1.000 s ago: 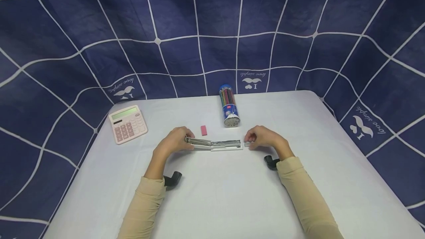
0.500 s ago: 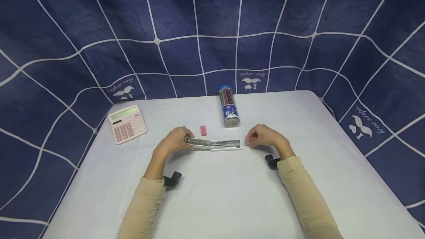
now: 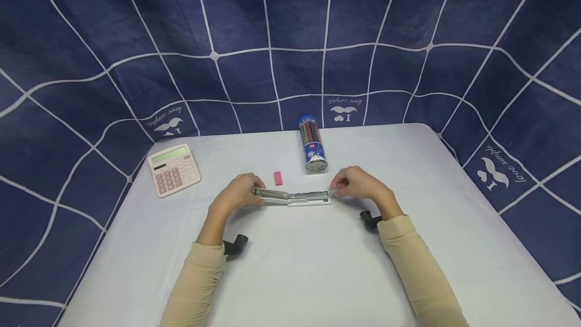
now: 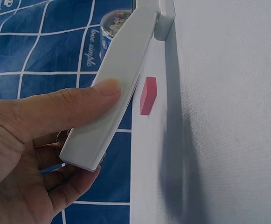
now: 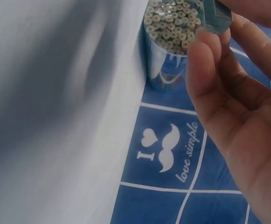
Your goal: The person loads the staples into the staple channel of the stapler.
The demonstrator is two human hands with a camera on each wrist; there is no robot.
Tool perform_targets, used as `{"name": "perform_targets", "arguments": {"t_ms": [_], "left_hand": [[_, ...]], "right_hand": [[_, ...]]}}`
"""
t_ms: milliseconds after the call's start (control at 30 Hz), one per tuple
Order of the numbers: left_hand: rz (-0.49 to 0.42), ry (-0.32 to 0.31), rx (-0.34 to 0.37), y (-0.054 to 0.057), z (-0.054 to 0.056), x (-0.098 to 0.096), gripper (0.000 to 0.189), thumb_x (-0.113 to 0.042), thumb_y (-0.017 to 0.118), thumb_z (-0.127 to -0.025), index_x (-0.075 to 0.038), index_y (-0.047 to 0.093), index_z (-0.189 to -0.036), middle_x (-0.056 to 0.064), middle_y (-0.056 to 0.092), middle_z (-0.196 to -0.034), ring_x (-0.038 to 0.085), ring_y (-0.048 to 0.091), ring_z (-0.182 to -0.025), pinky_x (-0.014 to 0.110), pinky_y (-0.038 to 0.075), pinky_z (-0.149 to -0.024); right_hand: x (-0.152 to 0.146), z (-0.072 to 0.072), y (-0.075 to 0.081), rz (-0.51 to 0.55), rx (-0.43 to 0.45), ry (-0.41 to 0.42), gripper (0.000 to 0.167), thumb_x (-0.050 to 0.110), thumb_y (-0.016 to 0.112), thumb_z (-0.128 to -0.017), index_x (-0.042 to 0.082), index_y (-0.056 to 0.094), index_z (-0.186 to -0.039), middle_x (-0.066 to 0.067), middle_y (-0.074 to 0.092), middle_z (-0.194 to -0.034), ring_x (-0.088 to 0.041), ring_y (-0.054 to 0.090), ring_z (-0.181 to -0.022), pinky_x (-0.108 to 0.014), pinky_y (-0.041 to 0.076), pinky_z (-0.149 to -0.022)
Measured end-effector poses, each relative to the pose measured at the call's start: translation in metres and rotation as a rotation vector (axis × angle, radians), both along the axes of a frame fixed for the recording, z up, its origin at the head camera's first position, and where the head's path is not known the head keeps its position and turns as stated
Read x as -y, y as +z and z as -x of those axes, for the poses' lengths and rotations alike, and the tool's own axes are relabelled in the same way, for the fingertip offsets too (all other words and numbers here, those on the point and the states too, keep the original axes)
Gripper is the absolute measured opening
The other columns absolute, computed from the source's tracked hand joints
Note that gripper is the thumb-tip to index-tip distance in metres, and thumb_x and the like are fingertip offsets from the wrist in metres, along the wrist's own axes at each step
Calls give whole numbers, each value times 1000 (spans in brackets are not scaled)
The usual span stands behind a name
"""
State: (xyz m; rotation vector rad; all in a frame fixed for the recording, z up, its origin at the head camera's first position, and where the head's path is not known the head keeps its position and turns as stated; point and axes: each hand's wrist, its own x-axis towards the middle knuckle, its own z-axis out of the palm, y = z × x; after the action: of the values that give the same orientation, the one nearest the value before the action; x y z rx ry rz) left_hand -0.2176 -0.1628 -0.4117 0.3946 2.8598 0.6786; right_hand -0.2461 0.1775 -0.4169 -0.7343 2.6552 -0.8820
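Note:
A white stapler (image 3: pixel 308 204) lies folded wide open on the table, its metal magazine showing. My left hand (image 3: pixel 238 193) grips the free end of its top arm and holds that part raised and tilted. In the left wrist view the thumb lies across the white cover (image 4: pixel 121 65), with fingers curled behind it. My right hand (image 3: pixel 360 184) pinches a strip of staples (image 5: pixel 218 18) between thumb and fingers. In the head view the strip meets or overlaps the right end of the magazine. Whether it sits inside is too small to tell.
A small pink eraser (image 3: pixel 278 178) lies just behind the stapler. Farther back is a clear tube of colored pencils (image 3: pixel 313 145), lying on its side. A pink calculator (image 3: pixel 174 170) rests at the far left. Dark blue checked cloth (image 3: pixel 290 39) hangs behind the table.
My right hand has moved slightly left and away from me, bringing the staple strip from beside the stapler to the magazine's end. The left hand and stapler have stayed put.

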Motion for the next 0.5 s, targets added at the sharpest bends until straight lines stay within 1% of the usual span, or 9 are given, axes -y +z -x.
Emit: {"name": "perform_targets", "arguments": {"t_ms": [200, 367, 500], "left_hand": [[4, 3, -4, 0, 0, 0, 42, -16, 85, -69, -5, 71, -107, 9, 71, -105, 23, 62, -96, 43, 51, -93], [6, 1, -2, 0, 0, 0, 42, -17, 85, -70, -6, 71, -107, 9, 71, -105, 22, 62, -95, 42, 52, -91], [8, 1, 2, 0, 0, 0, 42, -18, 85, -70, -6, 71, -108, 9, 71, -106, 23, 62, -96, 43, 51, -93]], "right_hand": [[7, 0, -2, -21, -17, 2, 13, 5, 75, -78, 8, 75, -90, -3, 68, -86, -12, 57, -75, -24, 50, -69], [10, -1, -3, -39, -20, -6, 12, 5, 75, -78, 8, 75, -90, -2, 68, -87, -12, 58, -76, -26, 51, -71], [12, -2, -2, -43, -25, -6, 12, 4, 74, -78, 8, 75, -90, -3, 68, -88, -12, 58, -77, -26, 51, -72]]}}
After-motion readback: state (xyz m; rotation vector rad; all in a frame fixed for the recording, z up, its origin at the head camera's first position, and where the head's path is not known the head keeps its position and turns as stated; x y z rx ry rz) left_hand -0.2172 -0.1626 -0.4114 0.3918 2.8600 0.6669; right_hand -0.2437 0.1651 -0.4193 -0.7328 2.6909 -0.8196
